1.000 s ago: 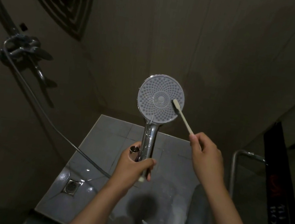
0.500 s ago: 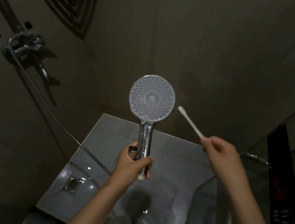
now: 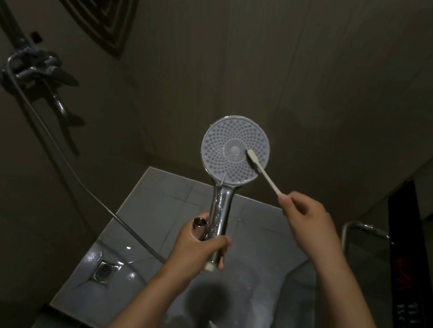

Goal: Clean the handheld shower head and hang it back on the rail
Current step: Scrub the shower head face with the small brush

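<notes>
The handheld shower head point(image 3: 222, 150) stands upright in mid-frame, its round white nozzle face turned toward me. My left hand point(image 3: 198, 247) is closed around the lower end of its chrome handle point(image 3: 220, 209). A white toothbrush point(image 3: 263, 171) is pinched in my right hand point(image 3: 305, 214), and its bristle end rests on the nozzle face just right of the centre. The hose point(image 3: 69, 171) runs from under my left hand up to the chrome mixer tap point(image 3: 36, 69) on the left wall. The rail point(image 3: 0, 8) rises above the tap.
A dark corner shelf point(image 3: 93, 2) with two white bottles hangs at the top left. Below lies the wet tiled floor point(image 3: 166, 193) with a square drain point(image 3: 105, 270). A chrome bar point(image 3: 359, 228) and a dark towel with lettering point(image 3: 411, 274) are at the right.
Half a second ago the toothbrush was held off to the right of the shower head. Now its bristles are back on the nozzle face near the centre.
</notes>
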`<action>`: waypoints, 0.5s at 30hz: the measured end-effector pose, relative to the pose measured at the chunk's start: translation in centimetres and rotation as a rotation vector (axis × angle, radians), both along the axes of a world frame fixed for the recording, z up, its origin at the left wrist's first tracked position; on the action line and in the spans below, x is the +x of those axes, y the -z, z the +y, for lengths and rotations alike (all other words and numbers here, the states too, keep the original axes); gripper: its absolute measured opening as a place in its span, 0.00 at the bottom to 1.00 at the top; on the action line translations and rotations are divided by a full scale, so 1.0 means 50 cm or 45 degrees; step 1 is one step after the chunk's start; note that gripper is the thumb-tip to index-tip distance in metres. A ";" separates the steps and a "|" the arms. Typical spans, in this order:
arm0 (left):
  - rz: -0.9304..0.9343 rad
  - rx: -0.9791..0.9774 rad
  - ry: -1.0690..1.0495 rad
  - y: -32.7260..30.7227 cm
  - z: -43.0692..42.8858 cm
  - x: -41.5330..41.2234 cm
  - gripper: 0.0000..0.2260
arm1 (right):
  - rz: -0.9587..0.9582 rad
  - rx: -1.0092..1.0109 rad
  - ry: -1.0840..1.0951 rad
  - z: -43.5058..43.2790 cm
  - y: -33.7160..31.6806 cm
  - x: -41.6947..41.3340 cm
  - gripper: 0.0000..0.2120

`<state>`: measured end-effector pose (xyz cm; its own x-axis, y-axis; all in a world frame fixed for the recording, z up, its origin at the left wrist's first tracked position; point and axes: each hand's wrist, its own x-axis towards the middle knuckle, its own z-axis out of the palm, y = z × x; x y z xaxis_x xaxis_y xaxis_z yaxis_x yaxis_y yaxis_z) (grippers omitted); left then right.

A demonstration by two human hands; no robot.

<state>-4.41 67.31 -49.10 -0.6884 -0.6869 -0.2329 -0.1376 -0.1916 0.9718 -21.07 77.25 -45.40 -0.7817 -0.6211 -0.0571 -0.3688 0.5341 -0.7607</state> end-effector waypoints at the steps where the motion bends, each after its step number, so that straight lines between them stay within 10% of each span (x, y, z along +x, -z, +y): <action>1: 0.009 -0.002 -0.001 0.000 0.000 0.001 0.08 | -0.014 0.010 -0.012 0.000 0.000 0.001 0.18; 15: 0.000 0.008 -0.040 0.007 -0.019 0.014 0.07 | -0.170 -0.020 -0.222 0.019 0.002 -0.001 0.19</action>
<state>-3.73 66.33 -49.45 -0.6665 -0.7067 -0.2374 -0.1318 -0.2017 0.9705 -21.10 78.18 -45.50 -0.6485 -0.7478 -0.1421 -0.3500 0.4587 -0.8167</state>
